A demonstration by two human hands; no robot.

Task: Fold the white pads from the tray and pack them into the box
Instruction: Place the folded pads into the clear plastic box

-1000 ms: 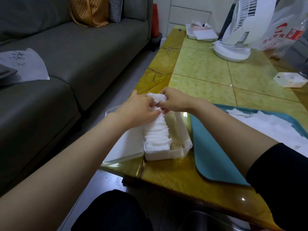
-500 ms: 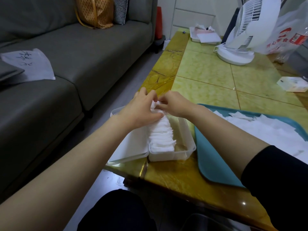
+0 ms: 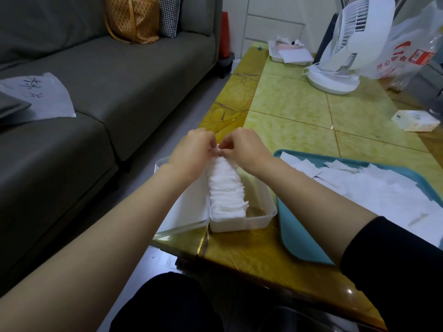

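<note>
The left hand (image 3: 191,152) and right hand (image 3: 244,149) together pinched a white pad (image 3: 218,150) at the far end of the row (image 3: 227,188) in the box (image 3: 263,212), beside the tray (image 3: 294,231).

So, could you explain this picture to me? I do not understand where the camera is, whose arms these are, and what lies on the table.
There is no machine here. A person wears the camera on the head, so you look down along their two arms. The left hand and the right hand together pinch one white pad over the far end of a clear plastic box. Inside it stands a row of folded pads; a white lid lies just left of it. To the right, a teal tray holds flat pads not yet folded. All rest on a yellow-green table, with a white fan farther back.
</note>
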